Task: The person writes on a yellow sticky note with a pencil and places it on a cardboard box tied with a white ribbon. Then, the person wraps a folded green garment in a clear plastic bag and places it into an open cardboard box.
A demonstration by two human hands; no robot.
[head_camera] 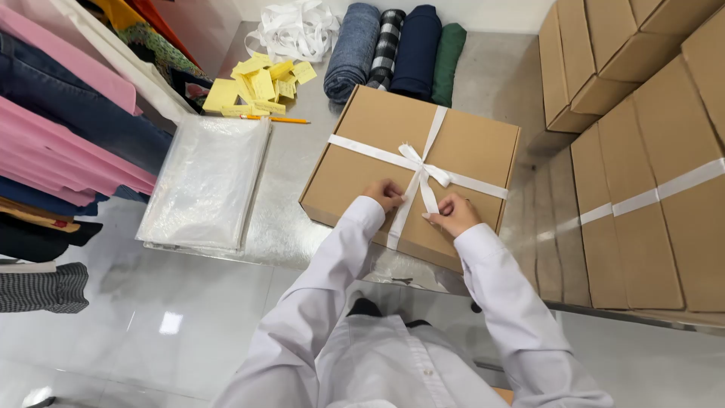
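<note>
Now both hands are on the cardboard box (pixel 411 162): left hand (pixel 384 194) pinches one white ribbon (pixel 377 155) tail, right hand (pixel 451 214) nips the other, just below the bow (pixel 420 168). Best to tug evenly, I'd say, keeping the knot centred; rolled fabrics (pixel 393 49) lie beyond on the desk (pixel 291 162).

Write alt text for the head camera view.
Two hands, left hand and right hand, pinch the loose ends of a white ribbon tied crosswise around a flat brown cardboard box on a shiny metal table. Rolled fabrics lie behind it.
</note>
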